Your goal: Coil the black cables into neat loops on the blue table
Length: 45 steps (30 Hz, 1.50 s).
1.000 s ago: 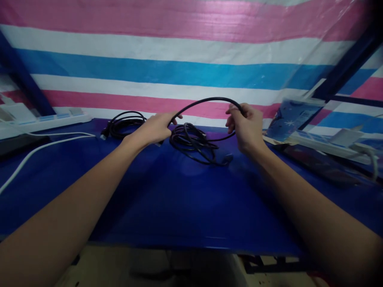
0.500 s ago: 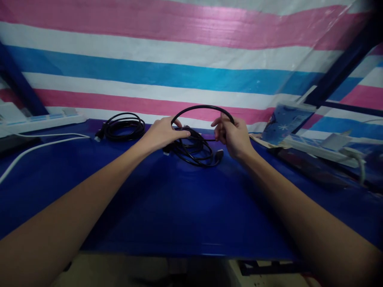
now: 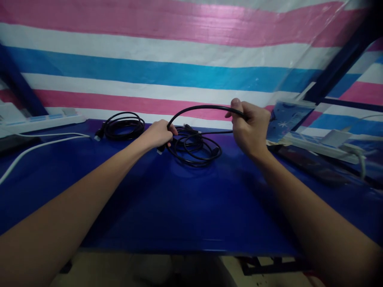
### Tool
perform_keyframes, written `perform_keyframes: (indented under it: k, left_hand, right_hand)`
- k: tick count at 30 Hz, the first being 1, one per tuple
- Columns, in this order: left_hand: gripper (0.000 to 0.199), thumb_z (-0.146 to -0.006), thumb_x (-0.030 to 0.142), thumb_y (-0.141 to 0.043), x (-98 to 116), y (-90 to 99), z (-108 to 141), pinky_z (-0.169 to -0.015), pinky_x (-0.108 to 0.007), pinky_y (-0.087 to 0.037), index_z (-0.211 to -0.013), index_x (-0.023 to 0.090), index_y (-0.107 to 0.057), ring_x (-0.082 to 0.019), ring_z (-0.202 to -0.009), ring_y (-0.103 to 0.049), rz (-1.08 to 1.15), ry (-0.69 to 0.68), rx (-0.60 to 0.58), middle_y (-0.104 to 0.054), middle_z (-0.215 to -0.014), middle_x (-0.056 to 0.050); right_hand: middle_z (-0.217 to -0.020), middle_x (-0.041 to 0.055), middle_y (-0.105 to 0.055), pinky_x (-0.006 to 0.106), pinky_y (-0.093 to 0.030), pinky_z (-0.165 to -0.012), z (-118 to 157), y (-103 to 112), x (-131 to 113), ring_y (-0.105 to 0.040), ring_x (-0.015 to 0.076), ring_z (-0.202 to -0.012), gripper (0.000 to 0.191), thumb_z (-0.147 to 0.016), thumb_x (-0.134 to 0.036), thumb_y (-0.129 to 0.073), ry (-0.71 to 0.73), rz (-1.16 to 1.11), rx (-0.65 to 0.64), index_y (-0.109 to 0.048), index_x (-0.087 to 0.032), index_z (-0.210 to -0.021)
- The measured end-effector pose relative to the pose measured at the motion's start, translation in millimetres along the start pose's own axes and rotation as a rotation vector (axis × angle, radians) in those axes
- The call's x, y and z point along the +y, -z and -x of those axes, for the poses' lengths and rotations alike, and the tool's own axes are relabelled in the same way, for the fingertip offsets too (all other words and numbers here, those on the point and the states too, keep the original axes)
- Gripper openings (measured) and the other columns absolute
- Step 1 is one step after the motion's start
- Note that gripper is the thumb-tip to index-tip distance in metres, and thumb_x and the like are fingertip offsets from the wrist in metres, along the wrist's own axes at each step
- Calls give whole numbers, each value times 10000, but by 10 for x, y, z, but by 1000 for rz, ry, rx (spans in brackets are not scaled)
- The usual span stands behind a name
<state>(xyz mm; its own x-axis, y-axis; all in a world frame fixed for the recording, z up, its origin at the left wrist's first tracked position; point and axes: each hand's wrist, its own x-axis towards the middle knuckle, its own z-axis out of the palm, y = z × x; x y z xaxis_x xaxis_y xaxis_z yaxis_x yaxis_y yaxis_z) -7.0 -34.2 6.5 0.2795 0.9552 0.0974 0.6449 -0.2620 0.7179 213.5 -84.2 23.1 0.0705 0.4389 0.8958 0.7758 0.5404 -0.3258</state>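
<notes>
A black cable [image 3: 206,107] arches between my two hands above the blue table [image 3: 191,207]. My left hand [image 3: 160,134] is closed around it near one end, where a dark plug [image 3: 160,150] pokes out below the fingers. Higher and to the right, my right hand [image 3: 251,124] grips the cable, and a second stretch of it runs leftward from under that hand. Loose loops of black cable [image 3: 199,161] lie on the table between the hands, with connector ends among them. Whether these loops all belong to the held cable, I cannot tell.
A coiled black cable [image 3: 124,129] rests left of my left hand. White power strips stand at the far left [image 3: 56,121] and right [image 3: 323,147]. A blue printed packet [image 3: 283,119] is beyond my right hand, a dark flat device [image 3: 311,165] beside it. Striped sheeting hangs behind.
My right hand has moved right and slightly up, drawing the cable into a wider arch. My left hand has shifted a little left and its fingers have closed in more.
</notes>
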Motion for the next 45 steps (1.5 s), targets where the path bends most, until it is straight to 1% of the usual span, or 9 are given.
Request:
perform_keyframes:
  k: [2, 7, 16, 21, 24, 28, 33, 38, 45]
  left_hand:
    - [131, -706, 221, -560, -24, 22, -13, -541, -280, -360, -787, 175, -651, -161, -551, -551, -117, -56, 56, -618, -621, -59]
    - [355, -847, 439, -442, 18, 78, -20, -492, -251, -280, -693, 173, -620, -129, -526, -478, -83, -220, 323, -572, -595, -59]
    - [387, -955, 394, -243, 190, 177, 47, -317, -150, -138, -792, 145, -490, -18, -301, -258, 1095, 116, 98, -419, -480, 32]
    - [441, -962, 420, -186, 284, -133, 112, -368, -156, -298, -884, 139, -517, -53, -396, -420, 1251, 237, 109, -478, -540, 7]
    - [491, -926, 529, -228, 319, -339, 157, -460, -215, -381, -951, 160, -551, -96, -524, -508, 1109, 212, 25, -578, -689, -32]
    - [510, -880, 579, -292, 251, -439, 140, -534, -256, -378, -912, 164, -588, -138, -643, -550, 716, 50, 139, -626, -805, -76]
    - [473, -887, 540, -269, 50, -456, -10, -764, -313, -417, -843, 187, -580, -181, -823, -587, 369, -95, 257, -658, -877, -89]
    - [310, -856, 420, -367, -1, -450, -14, -748, -342, -415, -877, 192, -577, -216, -870, -580, 193, -126, 96, -653, -983, -105]
    - [481, -726, 178, -463, 104, -278, 99, -903, -469, -368, -1194, 153, -568, -345, -1123, -495, -405, -286, 187, -569, -1214, -174]
  right_hand:
    - [-495, -9, -395, 284, -221, -514, 7, -2, 43, -371, 98, -482, 310, -876, -317, -493, 5, 74, -101, -583, -156, -626]
    - [-516, -18, -397, 271, -228, -512, 58, -99, 19, -354, 89, -499, 281, -870, -299, -459, -75, -18, -341, -585, -145, -671]
    - [-749, 17, -581, 262, -398, -541, 209, -328, -159, -481, 101, -564, 291, -789, -262, -532, -329, -608, -691, -543, -153, -1058]
    - [-1278, 79, -502, 399, -418, -956, 285, -369, -304, -512, 212, -1105, 524, -704, -236, -638, -102, -654, -749, -542, -217, -1219]
    - [-1277, 89, -510, 402, -391, -1003, 309, -386, -401, -495, 223, -1165, 417, -747, -407, -668, -173, -675, -611, -607, -219, -1114]
    - [-842, 69, -641, 350, -478, -833, 245, -375, -425, -607, 173, -860, 408, -823, -574, -525, -364, -859, -502, -621, -185, -744]
    - [-395, -67, -238, 256, -403, -474, 107, -239, -358, -313, 70, -352, 555, -800, -638, -512, -584, -958, -340, -348, -202, -499]
    - [-354, -94, -103, 242, -140, -324, 77, -108, -350, -81, 54, -299, 486, -787, -619, -544, -658, -1074, -464, -449, -209, -543]
    - [-341, -98, -113, 235, -165, -311, 83, -50, -375, -97, 38, -288, 478, -760, -590, -579, -590, -1030, -574, -438, -206, -512]
